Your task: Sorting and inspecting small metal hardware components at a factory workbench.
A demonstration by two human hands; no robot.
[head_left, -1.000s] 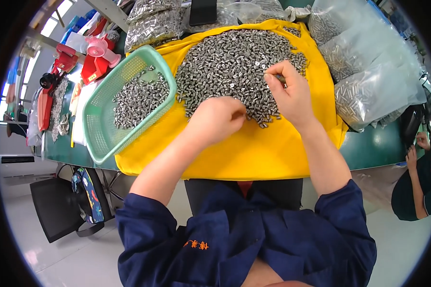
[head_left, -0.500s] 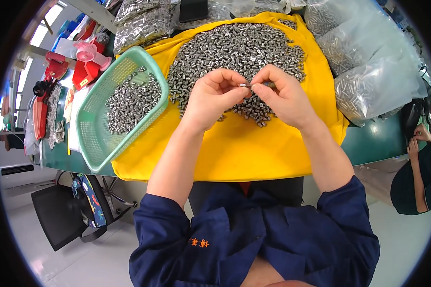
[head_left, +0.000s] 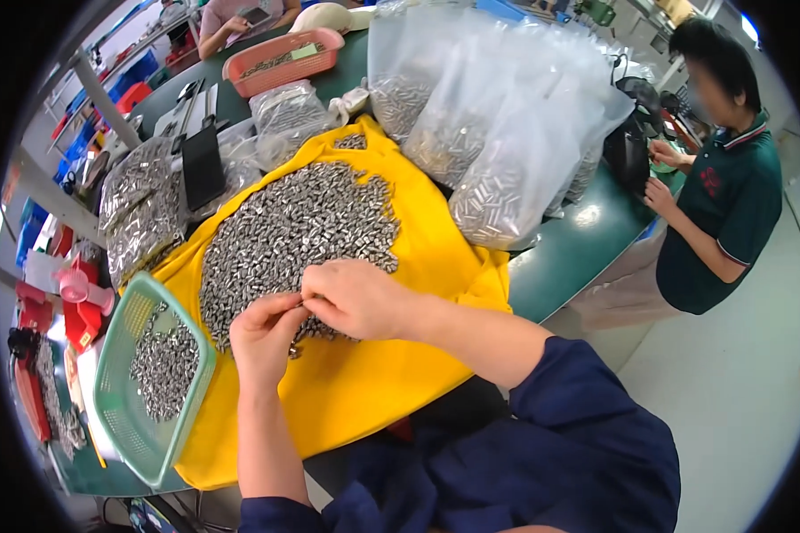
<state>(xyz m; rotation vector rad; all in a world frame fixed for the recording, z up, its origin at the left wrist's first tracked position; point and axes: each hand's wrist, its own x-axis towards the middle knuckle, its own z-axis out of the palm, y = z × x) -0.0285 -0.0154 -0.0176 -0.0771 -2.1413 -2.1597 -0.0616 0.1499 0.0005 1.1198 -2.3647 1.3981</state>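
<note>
Here, both hands met at the near edge of the pile point(head_left: 298, 226) of small metal parts on the yellow cloth point(head_left: 436, 258). The left hand point(head_left: 265, 336) and the right hand point(head_left: 356, 298) had their fingers pinched together on one small part point(head_left: 300, 304) between them; its long axis was too small to tell. The pile lay at 12 o'clock from the fingers, equally near both hands. One green basket point(head_left: 120, 426) with parts stood at 9 o'clock. Several clear bags point(head_left: 498, 133) stood on the counter point(head_left: 578, 249).

Heap of small metal cylinders point(head_left: 302, 226)
</note>
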